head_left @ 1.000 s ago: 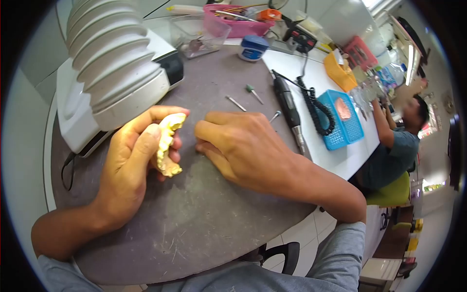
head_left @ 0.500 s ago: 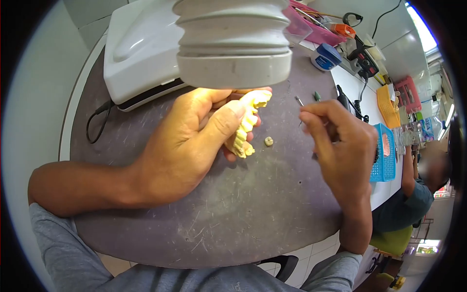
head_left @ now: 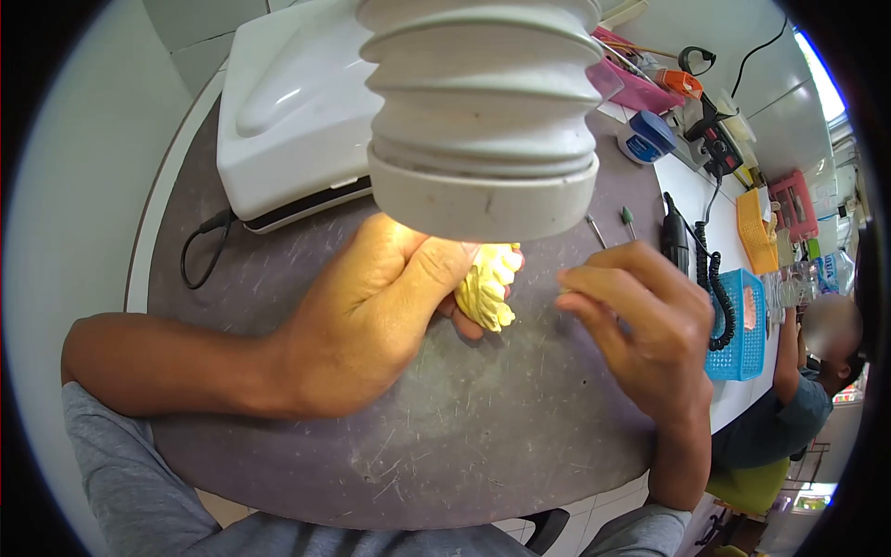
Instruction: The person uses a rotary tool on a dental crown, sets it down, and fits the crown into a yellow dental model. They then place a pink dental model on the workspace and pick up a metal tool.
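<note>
The left hand (head_left: 371, 320) is curled around a yellow dental cast (head_left: 486, 286), thumb pressed along the cast's near side and the fingers wrapped behind it; the cast sits tilted, its tooth row facing right, just under the rim of the grey ribbed suction hose (head_left: 483, 121) that hangs over the grey round work mat (head_left: 445, 436); the left forearm runs from the lower left across the mat, the wrist bent slightly upward toward the hose.

The right hand (head_left: 640, 325) hovers just right of the cast, apart from it, with the fingers bunched and the thumb and forefinger tips drawn together as if pinching something small; whether anything is between them cannot be told; the right forearm drops steeply from that hand toward the mat's near edge.

Behind the hose, at the mat's far left, lies a white machine housing (head_left: 288, 111) with a black cable (head_left: 200, 246) trailing from it; right of the hose, 2 small burs (head_left: 613, 226) lie on the mat; beyond them, past the mat's right edge, a black handpiece (head_left: 675, 243) with a coiled cord (head_left: 713, 288) rests beside a blue basket (head_left: 747, 325); a blue jar (head_left: 647, 137) and a pink tray (head_left: 640, 88) stand further back; another person (head_left: 789, 408) sits at the bench, far right of the hose.
</note>
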Available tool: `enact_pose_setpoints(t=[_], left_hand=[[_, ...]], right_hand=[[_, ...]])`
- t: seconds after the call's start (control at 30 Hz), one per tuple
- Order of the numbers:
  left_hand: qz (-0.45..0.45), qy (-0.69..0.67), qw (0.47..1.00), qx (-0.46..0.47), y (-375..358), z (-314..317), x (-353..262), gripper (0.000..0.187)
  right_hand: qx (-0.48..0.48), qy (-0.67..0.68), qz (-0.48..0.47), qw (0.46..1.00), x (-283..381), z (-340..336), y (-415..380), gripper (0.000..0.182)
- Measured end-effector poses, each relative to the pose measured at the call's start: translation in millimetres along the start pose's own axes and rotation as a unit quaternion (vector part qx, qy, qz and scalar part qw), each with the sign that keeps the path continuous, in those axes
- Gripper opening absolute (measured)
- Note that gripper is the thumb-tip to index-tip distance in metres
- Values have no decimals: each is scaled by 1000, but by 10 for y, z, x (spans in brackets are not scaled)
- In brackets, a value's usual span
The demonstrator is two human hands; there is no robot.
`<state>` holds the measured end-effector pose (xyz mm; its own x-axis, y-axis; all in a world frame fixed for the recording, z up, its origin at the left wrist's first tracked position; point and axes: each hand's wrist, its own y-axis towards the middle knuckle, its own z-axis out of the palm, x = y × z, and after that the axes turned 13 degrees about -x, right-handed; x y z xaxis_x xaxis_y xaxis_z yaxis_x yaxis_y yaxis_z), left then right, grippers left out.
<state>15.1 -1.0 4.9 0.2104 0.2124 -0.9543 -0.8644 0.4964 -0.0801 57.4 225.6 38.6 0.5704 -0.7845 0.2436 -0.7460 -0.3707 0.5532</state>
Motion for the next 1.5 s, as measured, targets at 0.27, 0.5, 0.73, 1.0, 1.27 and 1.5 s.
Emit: enact_pose_setpoints(t=[0.27,0.5,0.73,1.0,1.27,1.5], left_hand=[[25,56,998,12,-1,35,-15,46],[44,42,998,-4,18,56,-17,49],[60,-1,998,-22,12,67,16,48],[50,15,999,-11,20,52,-1,48],[63,36,997,-14,11,68,-41,48],[47,60,997,29,23,51,-43,48]], right_hand=[[-39,-74,-5,996,-73,29,-30,17],[-73,-61,65,993,-105,35,-28,15],[-107,-23,188,976,-93,-129,28,10],[-97,-35,183,978,-73,-142,44,10],[9,-20,158,987,-104,-47,44,16],[-26,126,219,967,-56,-84,51,15]])
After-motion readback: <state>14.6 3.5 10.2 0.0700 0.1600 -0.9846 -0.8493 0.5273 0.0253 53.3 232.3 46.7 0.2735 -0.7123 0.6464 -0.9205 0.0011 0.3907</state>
